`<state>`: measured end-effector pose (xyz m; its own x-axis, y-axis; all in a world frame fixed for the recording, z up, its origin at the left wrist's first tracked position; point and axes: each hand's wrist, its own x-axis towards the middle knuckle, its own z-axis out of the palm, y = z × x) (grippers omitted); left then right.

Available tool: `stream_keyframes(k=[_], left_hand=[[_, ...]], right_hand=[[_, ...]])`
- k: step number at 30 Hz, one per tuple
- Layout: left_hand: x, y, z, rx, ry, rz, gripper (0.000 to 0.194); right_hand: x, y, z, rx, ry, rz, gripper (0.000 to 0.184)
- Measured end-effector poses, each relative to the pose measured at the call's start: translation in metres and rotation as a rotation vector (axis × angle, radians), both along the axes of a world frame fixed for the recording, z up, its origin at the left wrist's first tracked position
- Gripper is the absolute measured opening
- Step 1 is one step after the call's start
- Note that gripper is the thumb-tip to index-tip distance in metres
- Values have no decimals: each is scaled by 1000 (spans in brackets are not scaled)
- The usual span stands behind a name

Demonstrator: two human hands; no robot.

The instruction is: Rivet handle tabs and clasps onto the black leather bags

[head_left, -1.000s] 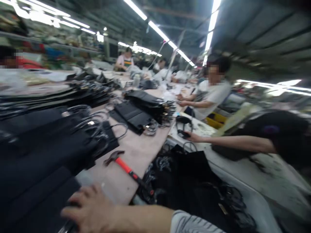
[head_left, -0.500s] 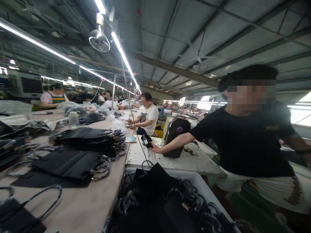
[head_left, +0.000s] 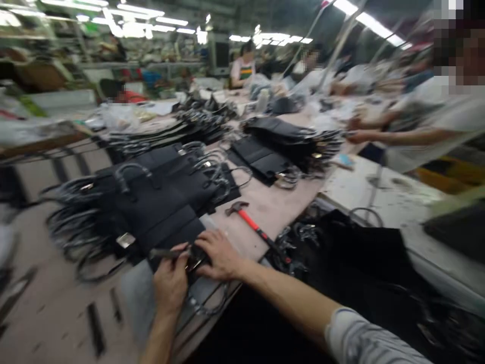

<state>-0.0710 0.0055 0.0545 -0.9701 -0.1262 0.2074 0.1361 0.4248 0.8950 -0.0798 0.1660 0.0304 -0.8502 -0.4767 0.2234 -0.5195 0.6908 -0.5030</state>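
Note:
My left hand (head_left: pixel 171 283) is closed, thumb and fingers pinching a dark rod-like piece (head_left: pixel 162 254) that points left; blur hides its exact kind. Close on its right, my right hand (head_left: pixel 222 257) has bent fingers gripping the edge of a black handbag piece (head_left: pixel 195 257) with a shiny metal fitting. A bag handle wrapped in clear plastic (head_left: pixel 208 306) loops below the hands, near the table edge. Beyond them lies a heap of flat black handbags (head_left: pixel 162 187). A claw hammer (head_left: pixel 248 220) with a red and black handle rests to the right of my right hand.
A bin of black bag parts (head_left: pixel 352 268) stands beside the table at right. Farther back is another bag stack (head_left: pixel 276 144). A co-worker in a white shirt (head_left: pixel 435 111) sits at the right. Dark strips (head_left: pixel 94 328) lie at front left.
The view has swung left and down from the room to the tabletop. Both my hands and the hammer now show; the co-worker in black has left the view.

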Motion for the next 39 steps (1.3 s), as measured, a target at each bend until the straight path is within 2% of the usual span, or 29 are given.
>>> stream_keyframes(k=[2, 4, 7, 12, 20, 27, 32, 39], left_hand=[[11, -20, -15, 13, -72, 69, 26], [15, -25, -26, 87, -100, 83, 25], [14, -22, -33, 153, -95, 91, 23], [13, -22, -31, 304, -116, 104, 24], [16, -21, -33, 301, -102, 41, 20], [15, -24, -31, 352, -121, 49, 20], [15, -26, -26, 322, -139, 52, 19], [18, -22, -25, 224, -49, -36, 11]], right_hand=[[0, 7, -10, -96, -11, -1, 79], [4, 17, -17, -145, 13, -68, 63], [15, 31, -19, -147, 26, -132, 42], [17, 40, -21, -211, 76, -70, 31], [14, 46, -30, -357, 144, -6, 21], [16, 55, -29, -384, 105, 60, 24], [14, 58, -29, -355, 67, 113, 24], [15, 56, -30, -344, 78, 96, 28]])
